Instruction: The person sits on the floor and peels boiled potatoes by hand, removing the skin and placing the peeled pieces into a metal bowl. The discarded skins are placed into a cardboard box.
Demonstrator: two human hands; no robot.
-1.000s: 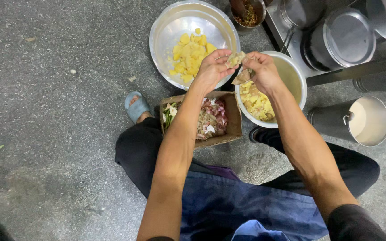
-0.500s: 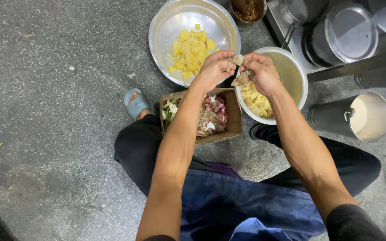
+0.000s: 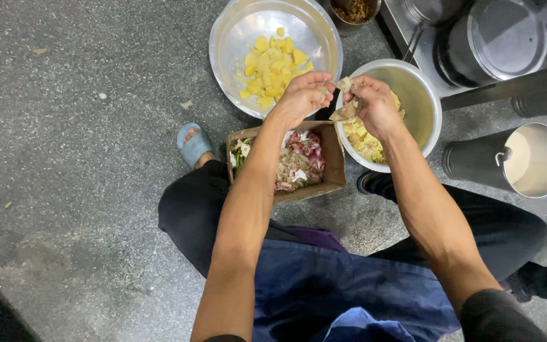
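Potato (image 3: 344,85) is held between both hands over the white bowl (image 3: 427,95): left hand (image 3: 302,95) closed on it, right hand (image 3: 375,104) gripping its loosened peel.

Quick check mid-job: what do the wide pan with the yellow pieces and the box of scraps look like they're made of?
The wide pan looks like bare metal, steel or aluminium: silvery, dull sheen, thin rolled rim. The box of scraps looks like plain brown cardboard: matte, with flat folded walls and raw edges.
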